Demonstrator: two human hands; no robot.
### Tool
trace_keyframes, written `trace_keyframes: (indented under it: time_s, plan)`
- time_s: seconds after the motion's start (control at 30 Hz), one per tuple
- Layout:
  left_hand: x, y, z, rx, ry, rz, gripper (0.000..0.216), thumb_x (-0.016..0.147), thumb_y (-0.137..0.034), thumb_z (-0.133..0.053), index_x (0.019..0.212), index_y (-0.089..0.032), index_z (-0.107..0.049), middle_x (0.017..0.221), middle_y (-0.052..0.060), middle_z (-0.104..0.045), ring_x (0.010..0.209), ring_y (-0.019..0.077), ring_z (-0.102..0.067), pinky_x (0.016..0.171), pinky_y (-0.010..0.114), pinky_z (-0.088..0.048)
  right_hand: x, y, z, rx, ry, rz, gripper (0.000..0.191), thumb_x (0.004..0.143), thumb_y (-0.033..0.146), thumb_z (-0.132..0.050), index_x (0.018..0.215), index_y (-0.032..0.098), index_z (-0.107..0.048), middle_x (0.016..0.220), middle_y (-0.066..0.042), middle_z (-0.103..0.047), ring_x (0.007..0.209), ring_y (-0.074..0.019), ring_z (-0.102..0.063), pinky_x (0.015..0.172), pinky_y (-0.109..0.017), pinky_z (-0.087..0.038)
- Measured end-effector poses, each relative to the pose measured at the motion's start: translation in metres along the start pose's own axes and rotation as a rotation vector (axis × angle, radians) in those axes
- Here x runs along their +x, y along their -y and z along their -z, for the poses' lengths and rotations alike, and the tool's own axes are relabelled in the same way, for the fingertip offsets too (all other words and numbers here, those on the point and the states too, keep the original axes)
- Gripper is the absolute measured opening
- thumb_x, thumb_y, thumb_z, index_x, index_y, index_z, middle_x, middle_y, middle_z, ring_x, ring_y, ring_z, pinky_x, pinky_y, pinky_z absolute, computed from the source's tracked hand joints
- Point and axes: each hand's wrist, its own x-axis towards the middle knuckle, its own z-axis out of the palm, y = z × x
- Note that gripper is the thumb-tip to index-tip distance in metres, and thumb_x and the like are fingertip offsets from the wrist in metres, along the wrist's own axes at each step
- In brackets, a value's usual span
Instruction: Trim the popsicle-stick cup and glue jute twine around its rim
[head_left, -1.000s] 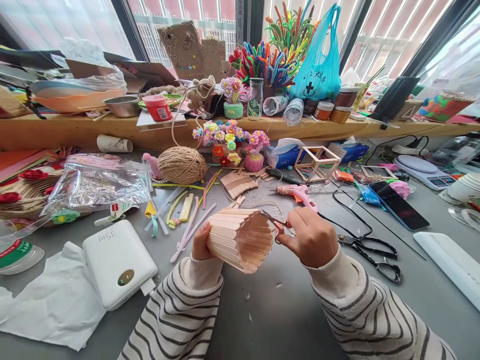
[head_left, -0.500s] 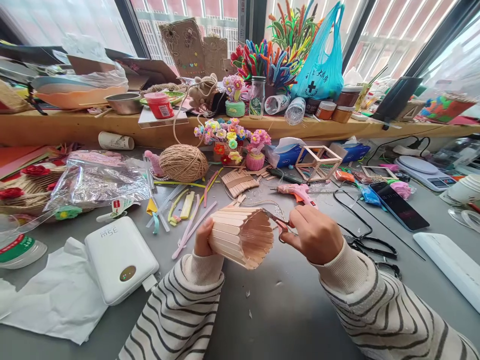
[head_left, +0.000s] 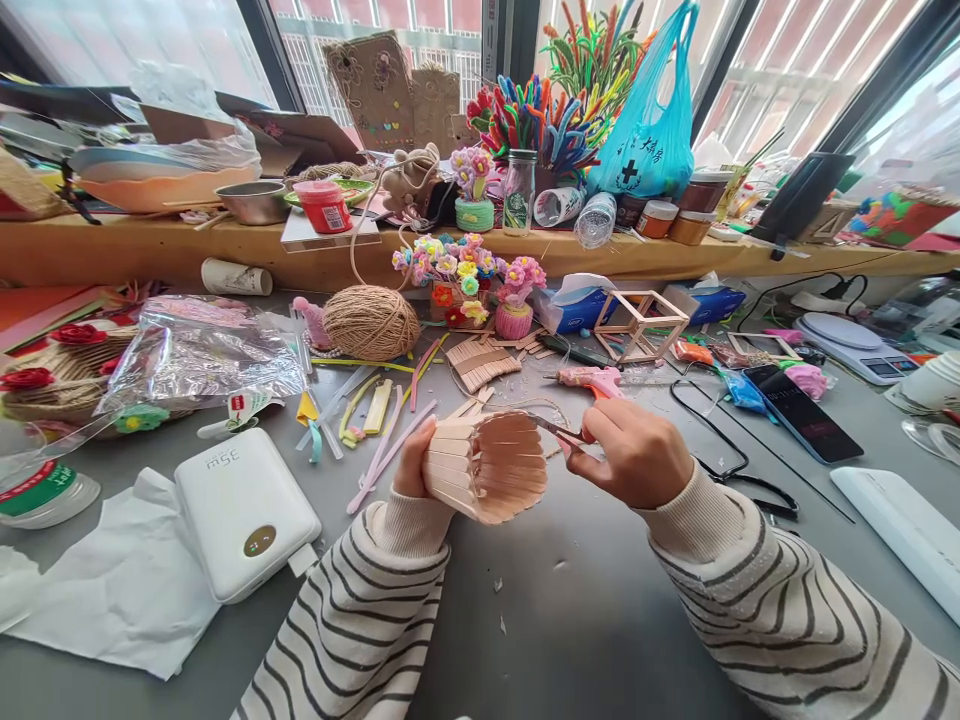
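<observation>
My left hand [head_left: 414, 458] is wrapped round the narrow end of a cup-shaped holder made of wooden craft sticks [head_left: 457, 470]; its wide, scalloped mouth faces right and a little toward me. In my right hand [head_left: 634, 452] is a pair of scissors [head_left: 568, 433], fingers closed on the handles. The blades reach left to the upper rim of the holder, and their tips overlap that edge. Small pale scraps [head_left: 499, 584] lie on the grey table below. Behind the holder is a fan-shaped bundle of craft sticks [head_left: 482, 362].
A pink glue gun [head_left: 591, 380] lies just beyond my right hand. A twine ball [head_left: 371, 323] and a stick-built cube frame [head_left: 642, 325] stand farther back. To the left sits a white power bank [head_left: 247, 515]; a phone [head_left: 806, 410] and black cable [head_left: 694, 425] are on the right.
The holder has turned so its mouth shows more of the inside. The scissors have shifted slightly along the upper rim, and my right hand has moved a little right and up.
</observation>
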Motion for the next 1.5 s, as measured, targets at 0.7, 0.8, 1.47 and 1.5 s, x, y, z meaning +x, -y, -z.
trace_keyframes:
  time_s: [0.7,0.8,1.47,1.5]
  plan:
    - [0.006,0.005,0.013,-0.105,0.023,0.166,0.061,0.066,-0.056,-0.05,0.103,-0.007,-0.055,0.089,0.018,-0.064,0.076,0.0296,-0.063,0.066,0.041,-0.047,0.014,-0.011,0.012,-0.066,0.099,0.125,0.022,0.076,0.022,-0.05,0.054,0.018,-0.051,0.052,-0.001,-0.05,0.053,-0.0139,-0.043,0.053,-0.025,-0.03]
    - [0.005,0.003,0.011,-0.068,-0.012,0.187,0.059,0.063,-0.056,-0.053,0.097,-0.008,-0.056,0.087,0.017,-0.064,0.078,0.0285,-0.062,0.069,0.04,-0.047,0.017,-0.009,0.013,-0.042,0.098,0.089,0.023,0.076,0.029,-0.051,0.056,0.018,-0.051,0.055,-0.002,-0.052,0.056,-0.0142,-0.045,0.053,-0.025,-0.031]
    - [-0.002,-0.001,0.006,-0.136,0.253,0.17,0.059,0.071,-0.05,-0.048,0.111,-0.007,-0.052,0.098,0.016,-0.064,0.089,0.0282,-0.061,0.081,0.042,-0.044,0.026,-0.013,0.022,-0.118,0.147,0.158,0.02,0.075,0.027,-0.051,0.058,0.017,-0.053,0.059,-0.003,-0.053,0.059,-0.0156,-0.043,0.055,-0.027,-0.03]
    - [0.0,0.001,0.006,-0.128,0.232,0.162,0.058,0.07,-0.051,-0.048,0.107,-0.007,-0.055,0.096,0.017,-0.064,0.087,0.0286,-0.061,0.079,0.042,-0.044,0.026,-0.013,0.022,-0.123,0.15,0.165,0.02,0.076,0.027,-0.051,0.059,0.017,-0.053,0.059,-0.003,-0.053,0.059,-0.0158,-0.043,0.055,-0.027,-0.03]
